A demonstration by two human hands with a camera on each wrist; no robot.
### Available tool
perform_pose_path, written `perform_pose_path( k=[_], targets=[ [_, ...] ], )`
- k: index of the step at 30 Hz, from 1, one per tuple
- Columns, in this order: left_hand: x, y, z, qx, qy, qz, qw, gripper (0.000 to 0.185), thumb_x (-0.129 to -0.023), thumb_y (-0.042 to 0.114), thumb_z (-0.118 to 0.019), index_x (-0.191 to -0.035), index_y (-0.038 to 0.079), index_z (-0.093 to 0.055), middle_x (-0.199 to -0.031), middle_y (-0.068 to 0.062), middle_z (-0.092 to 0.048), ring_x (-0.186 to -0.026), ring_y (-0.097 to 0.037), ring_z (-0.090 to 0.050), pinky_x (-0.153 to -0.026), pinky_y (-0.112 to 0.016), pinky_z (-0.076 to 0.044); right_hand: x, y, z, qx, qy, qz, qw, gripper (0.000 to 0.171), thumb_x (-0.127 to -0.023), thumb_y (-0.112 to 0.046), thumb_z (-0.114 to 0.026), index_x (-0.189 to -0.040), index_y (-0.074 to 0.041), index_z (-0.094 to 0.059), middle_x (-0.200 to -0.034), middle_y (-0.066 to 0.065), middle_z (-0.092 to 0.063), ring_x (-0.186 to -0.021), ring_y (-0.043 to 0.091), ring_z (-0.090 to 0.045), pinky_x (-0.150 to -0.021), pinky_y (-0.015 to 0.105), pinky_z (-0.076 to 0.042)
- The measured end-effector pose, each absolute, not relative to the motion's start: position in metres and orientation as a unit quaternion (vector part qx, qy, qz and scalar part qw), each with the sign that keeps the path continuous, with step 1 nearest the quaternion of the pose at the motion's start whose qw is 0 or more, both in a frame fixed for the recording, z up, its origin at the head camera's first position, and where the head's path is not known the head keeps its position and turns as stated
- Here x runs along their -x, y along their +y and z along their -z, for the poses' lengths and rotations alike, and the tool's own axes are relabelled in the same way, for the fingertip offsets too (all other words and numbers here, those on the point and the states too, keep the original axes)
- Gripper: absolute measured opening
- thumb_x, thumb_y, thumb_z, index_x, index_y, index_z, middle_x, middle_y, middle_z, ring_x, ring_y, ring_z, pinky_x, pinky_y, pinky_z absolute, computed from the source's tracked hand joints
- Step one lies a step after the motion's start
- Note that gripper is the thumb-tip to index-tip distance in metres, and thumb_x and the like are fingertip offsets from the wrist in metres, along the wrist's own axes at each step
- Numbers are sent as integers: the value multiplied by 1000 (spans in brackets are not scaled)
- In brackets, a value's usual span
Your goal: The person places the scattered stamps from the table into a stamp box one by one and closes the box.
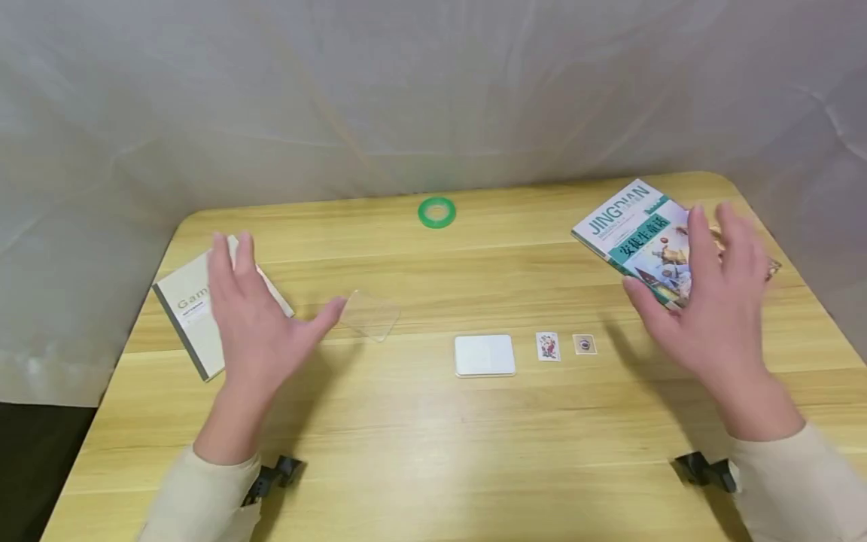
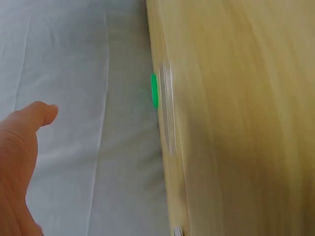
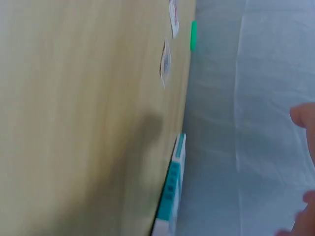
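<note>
My left hand (image 1: 260, 327) hovers over the table with fingers spread and holds nothing. Behind it lies a cream notebook (image 1: 193, 297) with a dark spine, partly covered by the hand. A clear transparent sheet (image 1: 372, 315) lies just right of the left thumb. My right hand (image 1: 718, 324) is raised too, fingers apart, with nothing in it. It hides part of a storybook (image 1: 633, 226) with a green and white cover. Between the hands are a white rectangular case (image 1: 484, 355), a small picture card (image 1: 548, 346) and a smaller tan square card (image 1: 585, 345).
A roll of green tape (image 1: 436, 212) lies near the table's back edge. The wooden table (image 1: 379, 452) has rounded back corners, and a pale cloth (image 1: 420, 90) hangs behind it. Each wrist wears a black mount.
</note>
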State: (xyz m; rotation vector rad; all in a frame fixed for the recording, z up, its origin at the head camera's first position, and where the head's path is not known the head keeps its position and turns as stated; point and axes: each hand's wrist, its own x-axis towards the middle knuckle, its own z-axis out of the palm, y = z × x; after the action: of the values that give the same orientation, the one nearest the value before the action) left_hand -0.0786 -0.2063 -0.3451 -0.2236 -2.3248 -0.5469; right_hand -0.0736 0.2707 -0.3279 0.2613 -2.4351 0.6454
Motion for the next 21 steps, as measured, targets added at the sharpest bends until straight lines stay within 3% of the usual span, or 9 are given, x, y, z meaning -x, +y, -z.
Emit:
perform_pose_path(
  k=[3,7,9,13,21],
  targets=[
    [72,-192,344,115,-893,285,329,112,-72,51,-79,-154,3,-20,-154,-25,-26,-141,-38,-26,-112,-55,-26,69,265,333,-109,-896,-318,291,79,-85,-36,-74,-153,-13,-42,-142,19,-49,-129,30,-44,-107,35,-32],
    [56,-167,348,84,-881,413,213,117,-73,36,-88,-160,13,-13,-144,-16,-39,-125,-32,-44,-98,-46,-43,60,255,340,-88,-877,-420,219,82,-83,-4,-79,-153,-20,-41,-123,14,-64,-103,10,-62,-84,11,-45],
    [48,-155,351,55,-868,468,155,120,-72,32,-91,-160,20,-11,-138,-9,-44,-118,-29,-49,-89,-44,-47,56,251,343,-69,-866,-464,171,81,-84,0,-78,-153,-21,-42,-118,10,-67,-95,6,-64,-78,11,-48],
    [42,-139,357,45,-849,522,73,118,-72,33,-92,-160,25,-12,-133,-7,-49,-110,-30,-54,-87,-45,-50,51,246,349,-53,-856,-505,93,72,-88,-3,-76,-151,-12,-44,-112,6,-68,-88,7,-66,-75,14,-51],
    [41,-117,364,82,-832,549,-17,116,-71,34,-92,-159,26,-17,-128,-10,-52,-100,-28,-59,-84,-44,-52,44,239,360,-57,-831,-554,1,56,-91,-4,-73,-142,-1,-50,-104,11,-68,-80,18,-69,-65,25,-56]
  ],
)
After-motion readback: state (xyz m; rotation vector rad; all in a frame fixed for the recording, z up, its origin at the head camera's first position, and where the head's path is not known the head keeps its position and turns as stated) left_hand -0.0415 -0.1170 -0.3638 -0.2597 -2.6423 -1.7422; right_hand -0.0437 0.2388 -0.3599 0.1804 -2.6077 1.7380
